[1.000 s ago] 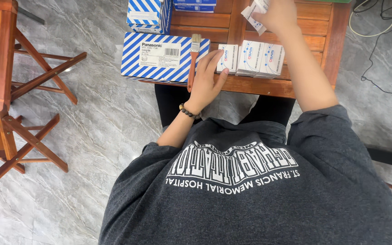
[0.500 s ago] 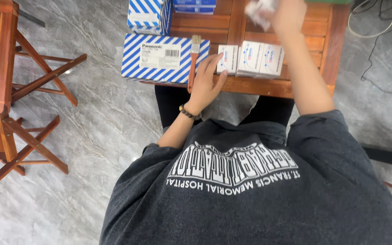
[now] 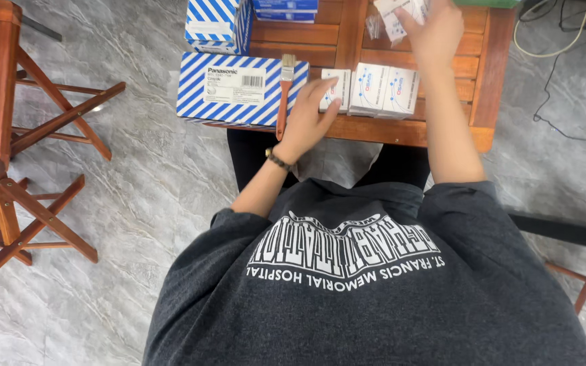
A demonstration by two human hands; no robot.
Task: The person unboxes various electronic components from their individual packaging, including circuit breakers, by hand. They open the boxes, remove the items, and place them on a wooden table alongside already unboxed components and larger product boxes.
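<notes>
Wooden slatted table (image 3: pixel 490 74), near edge: left hand (image 3: pixel 304 120), beaded band at wrist, fingers loosely extended, tips touching the leftmost of a row of small white boxes (image 3: pixel 374 89). Row's long axis runs left to right along the table edge; box faces turned up.
Beside left hand: paintbrush (image 3: pixel 283 95), long axis near to far, bristles pointing away, lying against a blue-and-white striped carton (image 3: pixel 239 88).
Far side: right hand (image 3: pixel 435 30) pinching a small white packet (image 3: pixel 398 15) at the frame's top. Second striped carton (image 3: pixel 217 24) behind the first.
</notes>
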